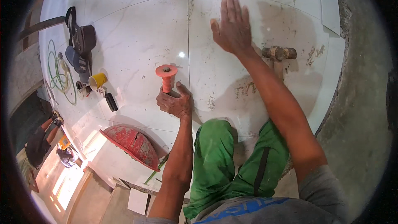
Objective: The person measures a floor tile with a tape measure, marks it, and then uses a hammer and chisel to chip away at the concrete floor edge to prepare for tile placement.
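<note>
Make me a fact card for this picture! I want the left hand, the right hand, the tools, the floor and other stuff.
Left hand: curled around the lower end of the chisel's grip
Right hand: open, over the tiles; touching or not, I can't tell
Tools: orange-gripped chisel; hammer, handle partly hidden
Floor: shiny white tiles
Other stuff: yellow cup, dark bag
Clothes: green trousers
</note>
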Tool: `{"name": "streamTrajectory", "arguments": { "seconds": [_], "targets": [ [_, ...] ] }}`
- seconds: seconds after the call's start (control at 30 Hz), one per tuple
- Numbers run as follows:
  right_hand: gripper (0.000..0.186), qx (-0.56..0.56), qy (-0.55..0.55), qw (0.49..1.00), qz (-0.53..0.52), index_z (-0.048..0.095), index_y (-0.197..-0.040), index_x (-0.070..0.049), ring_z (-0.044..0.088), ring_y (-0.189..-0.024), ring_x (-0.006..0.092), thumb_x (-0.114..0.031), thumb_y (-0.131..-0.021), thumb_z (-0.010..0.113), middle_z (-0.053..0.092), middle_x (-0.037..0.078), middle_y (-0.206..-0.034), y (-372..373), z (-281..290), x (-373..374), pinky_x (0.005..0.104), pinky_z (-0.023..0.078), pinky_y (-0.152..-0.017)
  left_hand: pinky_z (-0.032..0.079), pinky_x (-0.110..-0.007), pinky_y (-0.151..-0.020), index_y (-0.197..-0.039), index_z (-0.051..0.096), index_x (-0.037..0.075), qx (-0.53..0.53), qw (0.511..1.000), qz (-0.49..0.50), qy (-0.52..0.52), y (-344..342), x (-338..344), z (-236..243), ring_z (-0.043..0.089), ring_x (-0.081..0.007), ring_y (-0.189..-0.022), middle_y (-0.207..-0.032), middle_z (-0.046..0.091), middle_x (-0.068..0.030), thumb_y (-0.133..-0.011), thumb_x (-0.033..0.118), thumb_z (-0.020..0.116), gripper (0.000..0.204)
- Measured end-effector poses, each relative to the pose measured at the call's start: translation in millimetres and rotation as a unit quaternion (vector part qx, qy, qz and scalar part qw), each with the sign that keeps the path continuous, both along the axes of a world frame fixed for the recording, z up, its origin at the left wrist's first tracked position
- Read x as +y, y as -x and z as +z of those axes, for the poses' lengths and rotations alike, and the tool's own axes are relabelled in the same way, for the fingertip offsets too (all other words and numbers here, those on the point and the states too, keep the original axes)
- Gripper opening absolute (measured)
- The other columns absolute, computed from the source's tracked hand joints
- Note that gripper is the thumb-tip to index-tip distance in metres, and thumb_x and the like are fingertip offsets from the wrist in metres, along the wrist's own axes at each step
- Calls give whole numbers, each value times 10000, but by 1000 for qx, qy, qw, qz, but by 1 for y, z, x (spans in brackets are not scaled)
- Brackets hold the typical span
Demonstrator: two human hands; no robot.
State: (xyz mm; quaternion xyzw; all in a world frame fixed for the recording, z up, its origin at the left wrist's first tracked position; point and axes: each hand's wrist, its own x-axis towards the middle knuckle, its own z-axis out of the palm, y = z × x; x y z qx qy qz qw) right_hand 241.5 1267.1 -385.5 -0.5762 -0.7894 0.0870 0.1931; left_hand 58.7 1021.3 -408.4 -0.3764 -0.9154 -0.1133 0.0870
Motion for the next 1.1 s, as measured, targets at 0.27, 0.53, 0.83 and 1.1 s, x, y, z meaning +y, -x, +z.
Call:
{"name": "streamTrajectory", "arguments": {
  "seconds": [0.27, 0.53, 0.83, 1.1],
  "targets": [
    [797, -68, 1, 998, 9, 321, -1566, 74, 195, -1568, 388, -502, -1031, 453, 225, 261, -1676, 20, -12, 10, 609, 143, -1251, 423, -536, -900, -1265, 545, 44, 7, 1000, -1, 0, 9, 0, 7, 524, -365, -1121, -1148, 549, -137, -848, 445, 728, 607],
    [813, -62, 115, 976, 174, 252, -1617, 9, 169, -1587, 373, -498, -1025, 483, 163, 204, -1718, 39, 6, -66, 565, 135, -1270, 404, -542, -926, -1269, 541, 49, -35, 999, 21, 2, 8, 1, 9, 513, -368, -1128, -1144, 530, -138, -845, 477, 718, 627],
    [828, -77, 7, 997, 18, 330, -1583, 19, 183, -1572, 419, -568, -1015, 466, 218, 242, -1692, 29, -13, 2, 655, 124, -1236, 399, -537, -943, -1272, 536, 39, -20, 1000, 17, 13, 7, 6, 7, 505, -370, -1135, -1154, 516, -137, -840, 489, 724, 651],
    [831, -72, -29, 996, 31, 349, -1583, -3, 219, -1566, 402, -603, -1014, 437, 265, 220, -1683, 34, -22, 27, 648, 132, -1238, 414, -532, -899, -1272, 539, 37, -23, 1000, 4, -4, 7, 2, 10, 528, -376, -1090, -1124, 543, -135, -856, 503, 703, 646]
  ]
}}
